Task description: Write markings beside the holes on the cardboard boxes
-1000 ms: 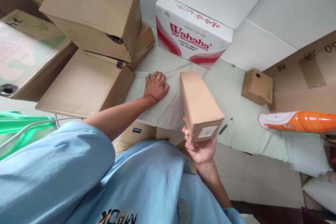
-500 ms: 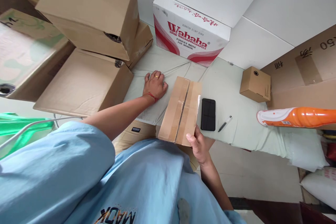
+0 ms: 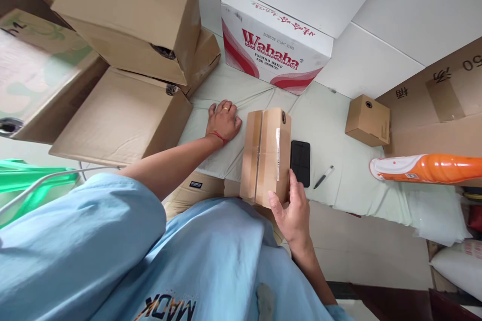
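The carton [image 3: 268, 160] has swung, long axis pointing forward

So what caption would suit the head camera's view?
The right hand holds a taped cardboard box beside a black phone; the left hand rests on the cloth.

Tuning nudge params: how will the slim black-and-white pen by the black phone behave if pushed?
The slim black-and-white pen would probably roll if pushed sideways, since its barrel looks round, though the pale green cloth under it may add drag. Likely stiff and light, being thin and straight.
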`<state>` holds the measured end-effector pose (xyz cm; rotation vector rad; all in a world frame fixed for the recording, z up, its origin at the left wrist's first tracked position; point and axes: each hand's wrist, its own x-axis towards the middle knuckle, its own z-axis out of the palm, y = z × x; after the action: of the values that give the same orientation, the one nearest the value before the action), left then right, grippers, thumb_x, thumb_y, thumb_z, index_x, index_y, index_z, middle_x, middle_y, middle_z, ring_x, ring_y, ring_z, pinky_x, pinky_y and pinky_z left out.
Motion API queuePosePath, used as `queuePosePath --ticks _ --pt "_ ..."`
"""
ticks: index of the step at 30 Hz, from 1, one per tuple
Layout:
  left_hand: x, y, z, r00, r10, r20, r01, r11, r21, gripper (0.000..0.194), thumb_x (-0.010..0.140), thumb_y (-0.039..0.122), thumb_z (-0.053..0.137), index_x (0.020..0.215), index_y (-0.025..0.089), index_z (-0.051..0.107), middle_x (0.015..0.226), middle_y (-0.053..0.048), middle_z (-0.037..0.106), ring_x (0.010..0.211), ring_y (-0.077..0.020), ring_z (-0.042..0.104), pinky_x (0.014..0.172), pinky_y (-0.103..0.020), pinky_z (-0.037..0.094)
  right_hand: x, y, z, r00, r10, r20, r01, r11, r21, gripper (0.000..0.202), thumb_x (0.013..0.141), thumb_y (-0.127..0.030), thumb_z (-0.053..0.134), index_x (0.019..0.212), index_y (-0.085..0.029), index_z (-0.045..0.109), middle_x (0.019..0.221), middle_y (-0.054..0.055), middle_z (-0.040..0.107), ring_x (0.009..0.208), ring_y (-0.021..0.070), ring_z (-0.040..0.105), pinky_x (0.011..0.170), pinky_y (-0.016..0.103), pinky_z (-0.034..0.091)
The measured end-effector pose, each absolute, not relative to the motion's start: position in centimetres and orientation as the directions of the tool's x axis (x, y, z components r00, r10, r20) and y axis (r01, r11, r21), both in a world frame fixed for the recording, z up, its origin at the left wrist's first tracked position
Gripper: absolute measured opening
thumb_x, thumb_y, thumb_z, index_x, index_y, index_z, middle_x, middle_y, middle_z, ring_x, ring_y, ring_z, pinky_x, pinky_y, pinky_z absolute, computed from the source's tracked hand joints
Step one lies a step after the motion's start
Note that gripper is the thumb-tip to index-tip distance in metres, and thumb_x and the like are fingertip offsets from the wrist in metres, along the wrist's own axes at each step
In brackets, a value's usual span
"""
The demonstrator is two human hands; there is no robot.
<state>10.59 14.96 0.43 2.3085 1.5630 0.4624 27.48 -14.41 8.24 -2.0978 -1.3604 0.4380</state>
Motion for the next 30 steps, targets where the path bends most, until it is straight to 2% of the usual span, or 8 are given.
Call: queuePosePath --ticks 4,11,13,16,18,20,26,30 --pt "10.6 14.9 0.6 0.351 0.933 0.082 0.827 -0.35 0.439 0.047 0.101 0.03 0.044 0.139 0.015 0.065 0.159 -0.023 0.058 0.158 -0.0396 0.043 0.135 -0.064 0.021 27.7 -13.9 9.7 0.308 0.942 0.131 0.843 -0.207 -0.497 0.085 0.1 -0.079 0.057 0.154 -0.014 0.062 0.104 0.014 0.07 0.097 0.0316 0.07 0.084 0.049 0.063" --pt "10.4 14.9 0.6 0.348 0.934 0.084 0.81 -0.345 0.475 0.044 0.102 0.027 0.041 0.137 0.017 0.066 0.157 -0.022 0.059 0.157 -0.0384 0.043 0.135 -0.063 0.02 27.1 -13.1 10.3 0.091 0.989 -0.118 0.687 -0.149 -0.711 0.067 0.106 -0.07 0.055 0.146 -0.017 0.068 0.106 0.011 0.075 0.089 0.0234 0.073 0.079 0.036 0.061" --pt "10.5 14.9 0.5 0.343 0.935 0.09 0.799 -0.341 0.496 0.043 0.101 0.028 0.044 0.136 0.016 0.067 0.157 -0.023 0.059 0.157 -0.0392 0.043 0.135 -0.063 0.019 28.2 -13.3 10.1 0.163 0.98 -0.11 0.648 -0.191 -0.737 0.061 0.107 -0.066 0.055 0.142 -0.018 0.07 0.102 0.009 0.075 0.078 0.0191 0.069 0.076 0.034 0.059" --pt "10.6 14.9 0.4 0.33 0.938 0.106 0.773 -0.333 0.54 0.041 0.098 0.028 0.049 0.132 0.015 0.068 0.157 -0.023 0.059 0.157 -0.0403 0.043 0.135 -0.064 0.018 32.3 -13.4 9.4 0.464 0.885 -0.04 0.64 -0.366 -0.675 0.061 0.103 -0.067 0.056 0.133 -0.017 0.074 0.102 0.009 0.076 0.072 0.0174 0.065 0.076 0.034 0.056" --pt "10.6 15.1 0.2 0.314 0.942 0.119 0.748 -0.323 0.581 0.039 0.096 0.028 0.052 0.128 0.015 0.07 0.155 -0.023 0.06 0.156 -0.0405 0.045 0.135 -0.064 0.017 36.1 -13.4 8.8 0.678 0.735 0.012 0.625 -0.568 -0.535 0.062 0.1 -0.066 0.054 0.129 -0.014 0.074 0.107 0.013 0.077 0.079 0.0211 0.067 0.084 0.038 0.055" --pt "10.4 15.4 0.2 0.275 0.953 0.128 0.719 -0.293 0.631 0.035 0.091 0.025 0.057 0.121 0.015 0.072 0.15 -0.022 0.063 0.154 -0.0401 0.047 0.136 -0.062 0.02 39.7 -13.3 8.0 0.799 0.598 -0.062 0.547 -0.766 -0.338 0.058 0.099 -0.059 0.053 0.129 -0.013 0.073 0.113 0.016 0.078 0.093 0.0266 0.071 0.09 0.039 0.052" --pt "9.0 14.9 0.6 -0.014 0.996 0.089 0.59 -0.064 0.805 0.021 0.097 0.03 0.054 0.107 0.018 0.068 0.13 -0.019 0.065 0.14 -0.0372 0.055 0.126 -0.057 0.04 44.6 -13.6 6.1 0.804 0.529 -0.273 0.46 -0.843 -0.279 0.04 0.089 -0.06 0.066 0.089 -0.021 0.077 0.087 0.013 0.08 0.085 0.0302 0.072 0.077 0.036 0.046" --pt "9.1 11.3 2.1 0.016 1.0 0.023 0.444 -0.028 0.896 0.04 0.108 0.052 0.046 0.124 0.021 0.065 0.128 -0.013 0.069 0.124 -0.0278 0.066 0.115 -0.047 0.054 44.9 -13.2 5.1 0.798 0.511 -0.318 0.421 -0.852 -0.312 0.036 0.082 -0.059 0.071 0.074 -0.024 0.071 0.081 0.01 0.08 0.079 0.0281 0.07 0.072 0.034 0.043"
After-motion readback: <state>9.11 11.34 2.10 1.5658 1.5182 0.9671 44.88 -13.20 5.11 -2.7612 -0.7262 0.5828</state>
